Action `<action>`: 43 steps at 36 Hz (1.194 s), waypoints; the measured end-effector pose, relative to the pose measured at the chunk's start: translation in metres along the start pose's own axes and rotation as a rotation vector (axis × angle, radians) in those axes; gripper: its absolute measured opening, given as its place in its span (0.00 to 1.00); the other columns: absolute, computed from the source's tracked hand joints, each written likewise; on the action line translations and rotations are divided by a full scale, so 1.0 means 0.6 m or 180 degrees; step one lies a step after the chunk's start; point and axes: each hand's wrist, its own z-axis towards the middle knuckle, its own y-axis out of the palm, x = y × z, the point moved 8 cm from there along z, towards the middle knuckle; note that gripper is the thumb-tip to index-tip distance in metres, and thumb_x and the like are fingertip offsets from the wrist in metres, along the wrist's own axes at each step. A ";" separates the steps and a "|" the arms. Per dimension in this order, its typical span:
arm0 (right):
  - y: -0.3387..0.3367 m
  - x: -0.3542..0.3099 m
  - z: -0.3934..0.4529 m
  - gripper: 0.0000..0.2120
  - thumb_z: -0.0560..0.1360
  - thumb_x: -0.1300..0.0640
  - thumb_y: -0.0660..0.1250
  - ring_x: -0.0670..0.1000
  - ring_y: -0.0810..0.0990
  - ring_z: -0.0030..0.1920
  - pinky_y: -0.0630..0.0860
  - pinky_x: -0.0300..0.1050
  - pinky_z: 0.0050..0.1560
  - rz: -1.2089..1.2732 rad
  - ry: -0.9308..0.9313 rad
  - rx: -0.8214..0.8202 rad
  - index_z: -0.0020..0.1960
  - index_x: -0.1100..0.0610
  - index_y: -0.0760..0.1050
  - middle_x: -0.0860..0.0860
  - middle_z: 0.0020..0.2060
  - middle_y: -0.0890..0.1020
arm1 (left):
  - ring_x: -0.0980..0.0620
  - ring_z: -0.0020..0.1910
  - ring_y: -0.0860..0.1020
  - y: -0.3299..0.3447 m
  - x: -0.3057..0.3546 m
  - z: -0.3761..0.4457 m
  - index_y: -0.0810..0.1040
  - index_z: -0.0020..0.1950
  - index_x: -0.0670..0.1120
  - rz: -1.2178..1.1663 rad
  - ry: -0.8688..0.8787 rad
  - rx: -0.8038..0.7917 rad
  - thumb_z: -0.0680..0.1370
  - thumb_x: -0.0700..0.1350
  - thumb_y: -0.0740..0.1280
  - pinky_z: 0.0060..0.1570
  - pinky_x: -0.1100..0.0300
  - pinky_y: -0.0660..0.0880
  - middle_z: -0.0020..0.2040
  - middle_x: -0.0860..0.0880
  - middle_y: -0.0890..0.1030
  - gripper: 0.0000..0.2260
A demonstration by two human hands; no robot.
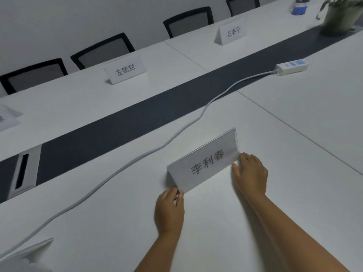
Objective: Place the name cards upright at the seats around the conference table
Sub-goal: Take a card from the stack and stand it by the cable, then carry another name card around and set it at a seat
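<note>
near card: upright on white table, near edge, beside white cable
left hand: fingers pinch card's lower-left corner
right hand: fingers grasp card's right end
far cards: two upright opposite

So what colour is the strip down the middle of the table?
Dark grey strip, clearest in the head view.

- three upright name cards: one near, two far
- four chairs at the far side
- one power strip, right
- one plant, far right
- one cable hatch, left
- two hands
</note>
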 end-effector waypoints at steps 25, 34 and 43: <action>-0.032 -0.049 -0.253 0.14 0.73 0.61 0.63 0.67 0.73 0.55 0.66 0.49 0.53 0.0601 0.0008 -0.1552 0.54 0.70 0.72 0.68 0.52 0.77 | 0.52 0.51 0.74 -0.199 -0.051 -0.075 0.74 0.60 0.44 -0.0711 -0.0652 -0.1215 0.75 0.39 0.63 0.51 0.65 0.66 0.52 0.48 0.77 0.13; -0.080 -0.134 -0.428 0.22 0.77 0.46 0.51 0.52 0.75 0.46 0.69 0.47 0.56 0.0805 0.0654 -0.2700 0.59 0.61 0.72 0.57 0.48 0.79 | 0.49 0.57 0.74 -0.406 -0.198 -0.234 0.74 0.60 0.46 -0.0437 -0.0685 -0.1240 0.77 0.42 0.59 0.56 0.60 0.66 0.56 0.46 0.77 0.13; -0.114 -0.145 -0.563 0.21 0.75 0.51 0.60 0.51 0.72 0.55 0.70 0.43 0.54 0.0889 0.0773 -0.2586 0.66 0.57 0.64 0.53 0.62 0.72 | 0.49 0.64 0.70 -0.360 -0.238 -0.427 0.60 0.70 0.42 -0.0991 -0.0943 -0.1673 0.78 0.43 0.57 0.64 0.61 0.64 0.64 0.47 0.72 0.20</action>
